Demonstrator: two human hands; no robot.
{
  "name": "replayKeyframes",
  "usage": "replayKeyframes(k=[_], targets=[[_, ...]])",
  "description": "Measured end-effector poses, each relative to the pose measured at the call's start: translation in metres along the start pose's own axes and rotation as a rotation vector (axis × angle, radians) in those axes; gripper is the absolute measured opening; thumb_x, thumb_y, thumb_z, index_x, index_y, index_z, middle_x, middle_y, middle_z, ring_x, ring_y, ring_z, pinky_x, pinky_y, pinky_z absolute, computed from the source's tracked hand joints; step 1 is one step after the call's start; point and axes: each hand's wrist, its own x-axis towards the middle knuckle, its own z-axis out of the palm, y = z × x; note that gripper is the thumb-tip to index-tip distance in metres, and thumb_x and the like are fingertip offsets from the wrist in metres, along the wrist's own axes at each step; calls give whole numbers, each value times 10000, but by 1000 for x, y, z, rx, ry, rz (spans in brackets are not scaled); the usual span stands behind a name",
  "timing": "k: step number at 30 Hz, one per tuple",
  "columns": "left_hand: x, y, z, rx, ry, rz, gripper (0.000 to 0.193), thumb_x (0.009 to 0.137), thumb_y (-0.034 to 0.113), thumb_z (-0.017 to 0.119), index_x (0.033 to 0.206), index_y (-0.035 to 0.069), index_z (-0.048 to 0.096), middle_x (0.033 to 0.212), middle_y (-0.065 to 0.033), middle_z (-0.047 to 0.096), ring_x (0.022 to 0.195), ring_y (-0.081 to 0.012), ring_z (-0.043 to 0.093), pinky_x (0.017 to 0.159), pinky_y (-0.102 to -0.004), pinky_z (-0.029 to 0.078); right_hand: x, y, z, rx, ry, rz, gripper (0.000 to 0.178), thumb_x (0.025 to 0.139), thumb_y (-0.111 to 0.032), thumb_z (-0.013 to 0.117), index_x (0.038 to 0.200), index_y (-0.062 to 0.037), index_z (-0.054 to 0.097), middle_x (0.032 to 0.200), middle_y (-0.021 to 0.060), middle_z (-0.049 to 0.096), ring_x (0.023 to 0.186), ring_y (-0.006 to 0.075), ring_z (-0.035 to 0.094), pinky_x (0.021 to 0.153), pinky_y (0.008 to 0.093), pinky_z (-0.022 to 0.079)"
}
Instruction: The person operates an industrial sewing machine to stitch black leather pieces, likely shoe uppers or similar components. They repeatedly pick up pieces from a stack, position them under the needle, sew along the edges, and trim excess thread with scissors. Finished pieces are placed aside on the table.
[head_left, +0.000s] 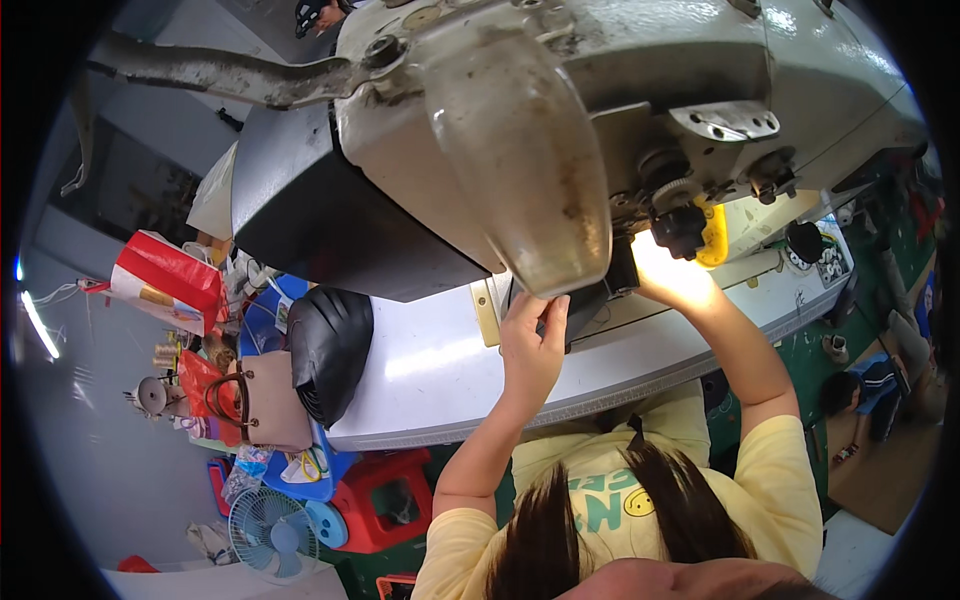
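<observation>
A large off-white industrial sewing machine [680, 50] fills the upper middle, with a worn translucent cover [520, 160] at its front. Below that cover is my left hand [532, 345], thumb and fingers closed in a pinch beside a piece of black material [588, 308]. What sits between the fingertips is hidden. My right hand [668, 272] reaches in under the machine head, washed out by a bright lamp; its fingers are out of sight behind black machine parts. A yellow part [714, 236] shows just beyond it.
Folded black leather-like material [328, 350] lies at the white table's [420, 370] left end. Further left are a beige handbag [265, 400], a red bag [168, 280] and a fan [273, 535]. A red stool [385, 500] stands below. Another person [870, 395] is at the right.
</observation>
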Motion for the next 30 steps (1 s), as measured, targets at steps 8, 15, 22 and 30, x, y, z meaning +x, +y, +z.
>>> replayKeyframes(k=[8, 15, 22, 30], targets=[[1, -9, -8, -163, -117, -239, 222, 869, 159, 554, 699, 17, 540, 530, 28, 428, 462, -39, 388, 428, -188, 303, -45, -31, 34, 507, 538, 442, 194, 653, -37, 702, 778, -34, 554, 644, 44, 513, 518, 159, 468, 510, 289, 404], [12, 1, -11, 204, 5, 151, 165, 833, 105, 561, 708, 0, 535, 643, -20, 463, 635, -140, 434, 575, -255, 357, -87, -81, 55, 1324, 27, 859, 137, 797, -120, 654, 811, 2, 593, 652, -45, 522, 565, 37, 421, 508, 221, 375], [14, -2, -14, 226, -170, 217, 183, 797, 65, 559, 671, -7, 448, 660, -73, 413, 720, -209, 398, 664, -302, 342, -88, -69, 28, 1203, -92, 825, 136, 786, -94, 662, 744, 3, 578, 591, -50, 487, 545, 42, 408, 490, 217, 363], [15, -4, -18, 166, -240, 115, 199, 795, 89, 570, 674, -4, 442, 639, -63, 407, 693, -195, 388, 657, -287, 334, -90, -76, 25, 1269, -157, 939, 170, 788, -140, 675, 726, -18, 574, 542, -46, 485, 465, 15, 401, 416, 193, 329]])
